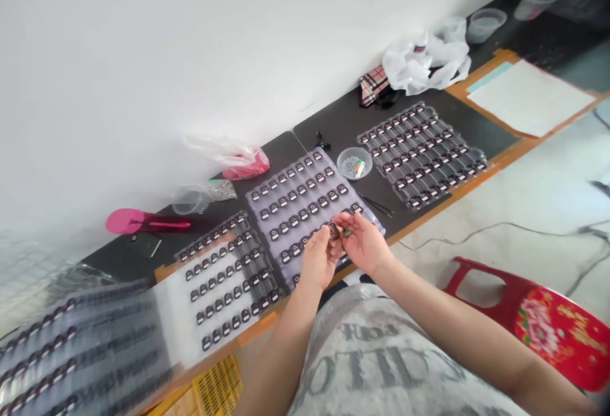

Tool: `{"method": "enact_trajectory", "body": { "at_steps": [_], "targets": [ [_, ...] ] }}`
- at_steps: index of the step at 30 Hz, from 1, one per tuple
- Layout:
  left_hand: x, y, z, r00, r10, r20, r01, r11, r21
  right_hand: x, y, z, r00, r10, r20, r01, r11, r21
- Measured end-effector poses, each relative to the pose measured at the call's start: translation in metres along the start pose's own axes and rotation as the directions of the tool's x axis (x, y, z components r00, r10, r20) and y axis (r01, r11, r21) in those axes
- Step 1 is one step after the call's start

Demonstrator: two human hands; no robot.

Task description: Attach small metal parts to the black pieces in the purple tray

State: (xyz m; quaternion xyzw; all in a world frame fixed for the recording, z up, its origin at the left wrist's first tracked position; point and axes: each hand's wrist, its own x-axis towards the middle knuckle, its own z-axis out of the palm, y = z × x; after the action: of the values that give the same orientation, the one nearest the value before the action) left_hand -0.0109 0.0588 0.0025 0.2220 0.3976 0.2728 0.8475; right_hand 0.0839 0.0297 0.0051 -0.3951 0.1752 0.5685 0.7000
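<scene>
Both hands come together over the near edge of the middle plastic tray [336, 180]; the left hand [318, 257] has its grip closed, thumb and fingertips on a small dark part [334, 231], while the right hand [366, 243] curls its fingers round the other side, though whether that grip pinches the part or only steadies it, I cannot tell. The part sits between the fingertips, in front of the person's body; held there, I'd judge, so that both thumbs can reach it and anything slipping would drop close by.

The middle tray lies slantwise on the dark tabletop [333, 116], its black pieces [313, 208] standing in spaced rows, each with a pale mark on it; the spacing seems meant to keep them apart and easy to count. Another loaded tray [438, 176] lies to the right; a third [260, 263] lies to the left, partly over something white, and a fourth [119, 314] is further left, blurred, all of them strung along the tabletop where an arm could get at them.

Between the middle and right trays stands a round clear tub [341, 166] with small clear bits [351, 167] in it; black tweezers [375, 202], as they look from here, lie just beside the middle tray, near the right hand; both seem set there to be picked from without much of a stretch.
</scene>
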Motion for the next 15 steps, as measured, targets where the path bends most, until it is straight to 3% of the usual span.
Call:
{"method": "enact_trajectory", "body": {
  "at_steps": [9, 15],
  "targets": [
    [-0.007, 0.000, 0.010, 0.997, -0.025, 0.075, 0.042, 0.972, -0.231, -0.004, -0.017, -0.007, 0.982, -0.034, 0.185, 0.067, 0.982, -0.174],
    [-0.011, -0.004, 0.011, 0.993, -0.016, 0.115, 0.048, 0.960, -0.277, -0.010, -0.027, -0.004, 0.987, 0.039, 0.157, -0.015, 0.988, -0.154]
  ]
}}
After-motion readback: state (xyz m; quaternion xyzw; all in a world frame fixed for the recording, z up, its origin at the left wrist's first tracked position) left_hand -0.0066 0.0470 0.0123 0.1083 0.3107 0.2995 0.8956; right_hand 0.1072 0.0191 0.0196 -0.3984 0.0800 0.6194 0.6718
